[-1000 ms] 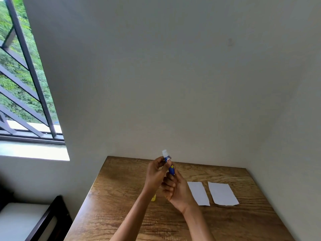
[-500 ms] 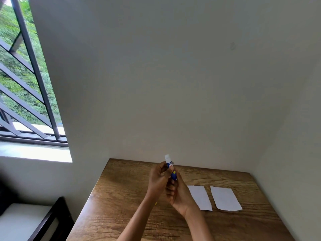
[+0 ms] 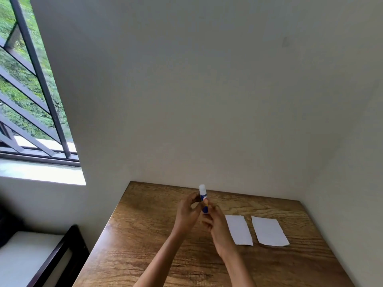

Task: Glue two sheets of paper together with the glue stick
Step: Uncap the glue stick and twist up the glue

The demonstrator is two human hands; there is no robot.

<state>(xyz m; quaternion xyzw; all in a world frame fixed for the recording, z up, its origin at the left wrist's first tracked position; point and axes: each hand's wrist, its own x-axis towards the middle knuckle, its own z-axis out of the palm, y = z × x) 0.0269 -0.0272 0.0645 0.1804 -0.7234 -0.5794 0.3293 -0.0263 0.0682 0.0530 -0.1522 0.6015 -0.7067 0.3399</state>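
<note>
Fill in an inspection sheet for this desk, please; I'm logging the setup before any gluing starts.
Surface: brown wood-grain table, set into a wall corner.
Job's things: blue glue stick with white exposed tip, held upright above the table; two white rectangular paper sheets lie flat side by side, apart, to the right of the hands.
Clutter: nothing seen.
Grip: left hand pinches the stick's upper body; right hand holds its lower end.
Cables: nothing seen.
Surroundings: plain pale walls; barred window at left with greenery outside; dark-framed seat with white cushion at lower left.
</note>
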